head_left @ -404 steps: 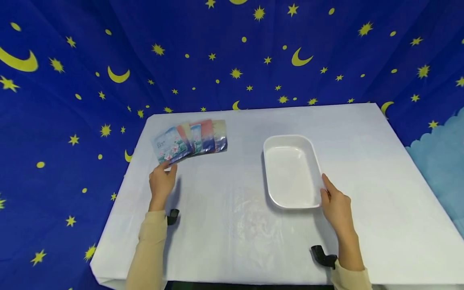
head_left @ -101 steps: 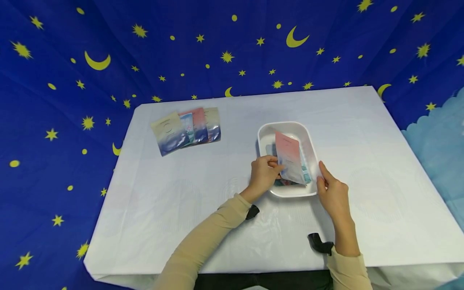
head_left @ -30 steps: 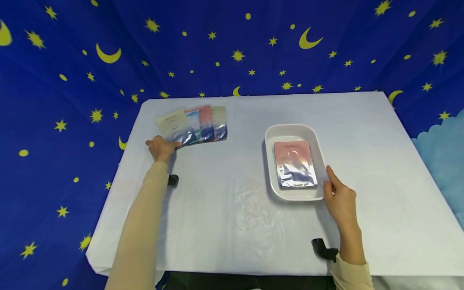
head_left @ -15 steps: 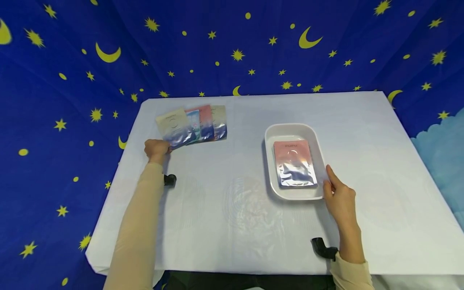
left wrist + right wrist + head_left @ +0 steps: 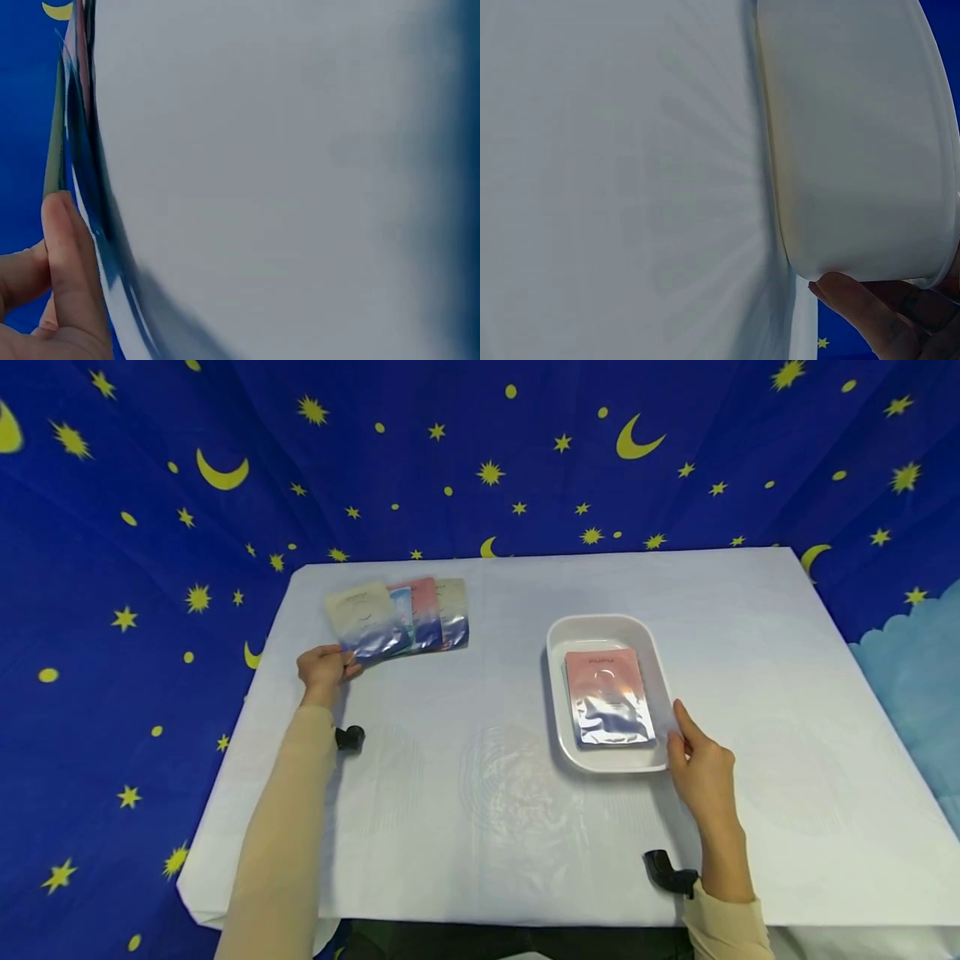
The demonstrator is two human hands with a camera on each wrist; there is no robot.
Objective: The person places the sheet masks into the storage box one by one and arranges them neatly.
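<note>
At the far left of the table, my left hand (image 5: 322, 668) pinches the lower left corner of a beige-to-blue foil sachet (image 5: 366, 618). In the left wrist view this sachet (image 5: 55, 146) is edge-on between thumb and fingers, standing a little apart from the sachets beneath. Those fan out to the right: a blue floral sachet (image 5: 403, 606), a pink one (image 5: 427, 614) and another beige one (image 5: 454, 614). My right hand (image 5: 705, 777) grips the lower right side of a white tray (image 5: 611, 764), its thumb against the outer wall (image 5: 855, 165). Inside lies a pink sachet (image 5: 609, 697) on top of others.
The white-covered table (image 5: 480, 843) ends at a blue curtain (image 5: 450, 460) with yellow moons and stars. Black wrist camera mounts (image 5: 670, 874) stick out near both wrists.
The once bare tray now holds sachets, and the floral one topping the pile is gone. My left hand has returned from the tray and slightly raised the beige sachet; the right stays put.
</note>
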